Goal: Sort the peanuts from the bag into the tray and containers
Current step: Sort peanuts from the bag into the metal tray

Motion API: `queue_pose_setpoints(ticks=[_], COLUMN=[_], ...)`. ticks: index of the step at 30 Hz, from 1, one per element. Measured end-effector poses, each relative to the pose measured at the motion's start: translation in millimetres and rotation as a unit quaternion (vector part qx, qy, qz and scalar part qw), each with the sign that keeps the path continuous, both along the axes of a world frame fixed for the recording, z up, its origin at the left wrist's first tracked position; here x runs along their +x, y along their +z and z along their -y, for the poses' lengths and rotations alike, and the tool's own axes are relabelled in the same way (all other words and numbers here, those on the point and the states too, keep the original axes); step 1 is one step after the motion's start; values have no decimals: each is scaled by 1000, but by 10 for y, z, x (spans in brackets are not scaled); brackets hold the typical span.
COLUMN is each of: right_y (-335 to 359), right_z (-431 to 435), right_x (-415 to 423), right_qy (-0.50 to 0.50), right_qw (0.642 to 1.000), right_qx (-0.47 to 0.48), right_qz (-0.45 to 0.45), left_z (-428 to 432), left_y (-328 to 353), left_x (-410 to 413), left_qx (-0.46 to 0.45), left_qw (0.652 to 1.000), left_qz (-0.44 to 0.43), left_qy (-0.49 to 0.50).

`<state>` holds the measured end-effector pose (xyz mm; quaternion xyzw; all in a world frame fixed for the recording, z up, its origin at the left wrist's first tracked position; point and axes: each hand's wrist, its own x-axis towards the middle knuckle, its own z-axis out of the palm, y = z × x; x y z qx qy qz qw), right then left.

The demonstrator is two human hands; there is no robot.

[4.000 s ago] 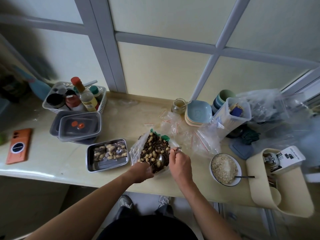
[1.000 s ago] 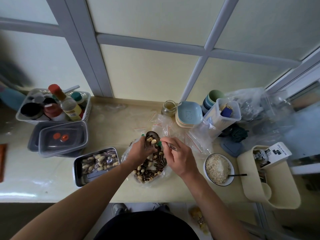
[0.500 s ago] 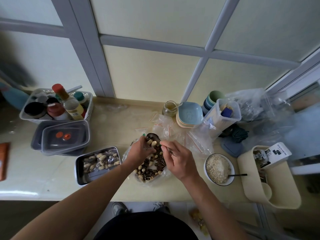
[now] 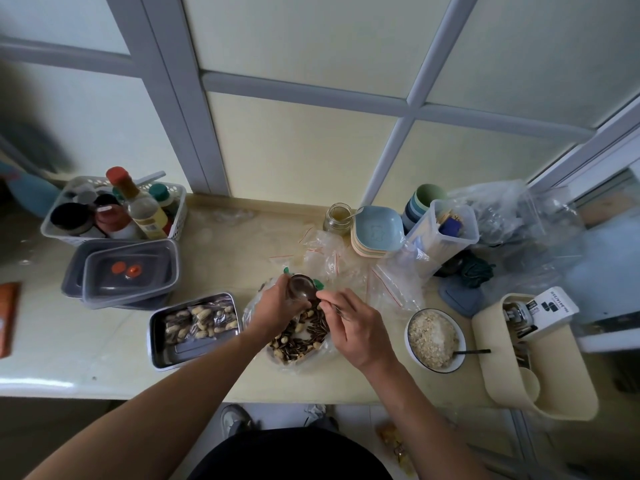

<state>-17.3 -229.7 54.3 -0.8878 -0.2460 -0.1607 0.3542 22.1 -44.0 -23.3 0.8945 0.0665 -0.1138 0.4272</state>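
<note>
Head view: right hand (image 4: pixel 356 327) is gripping spoon (image 4: pixel 301 287) over bag (image 4: pixel 325 348), left hand (image 4: pixel 277 306) (grasp unclear) is apparently picking peanuts (image 4: pixel 284 340), tray (image 4: pixel 188 351) deposit likely pending.

open peanut bag (image 4: pixel 294 344), steel tray (image 4: pixel 194 330) beside

Your counter (image 4: pixel 86 341) is a pale, glossy slab running across the frame below the window; at upper left it carries a white basket (image 4: pixel 177 216) of bottles, with stacked lidded containers (image 4: pixel 128 271) just in front of it and a flat orange thing (image 4: pixel 7 317) at the left edge. At centre sit a metal tray (image 4: pixel 194 351) and, just right of it, the open bag (image 4: pixel 311 362) of peanuts and seeds; behind them lie empty zip bags (image 4: pixel 346 261), a glass jar (image 4: pixel 337 220) and a stack of plates (image 4: pixel 379 230); further right stand a clear tub (image 4: pixel 429 244), a bowl of oats (image 4: pixel 436 370) and a beige holder (image 4: pixel 554 382).
</note>
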Motion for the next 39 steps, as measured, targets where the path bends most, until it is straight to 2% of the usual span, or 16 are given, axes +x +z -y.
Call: queue_pose_setpoints(ticks=[4,9,15,19,22,25,28,33,35,39], right_y=[-38,-233,-562,-646,-621,-588,-538,-546,-554,-556], right_z=[62,154,155,39,-35,-93,-169,-331,-399,-485], right_x=[19,124,145,167,206,249,281,266,234,197], right_qy=[-81,-189,-173,-142,-152,-160,-157,-129,-112,-124], right_qw=[995,971,968,975,972,973,975,974,977,979], right_qx=[48,64,3,-8,-10,-38,-90,-131,-136,-88], right_qz=[-17,-134,-184,-169,-181,-164,-131,-130,-119,-136], left_z=[-46,-207,-302,-305,-282,-290,-331,-352,-363,-367], left_y=[-45,-105,-186,-259,-279,-319,-344,-298,-296,-230], left_x=[-55,-159,-313,-387,-393,-386,-402,-466,-463,-417], left_qx=[-36,-39,-18,-57,-45,-39,-37,-96,-150,-262], left_qw=[999,998,989,994,997,997,996,988,982,954], left_qz=[-17,-38,-75,-70,-58,-57,-35,-56,-93,-138], left_qy=[9,-33,-128,-60,-25,-22,-67,-104,-69,54])
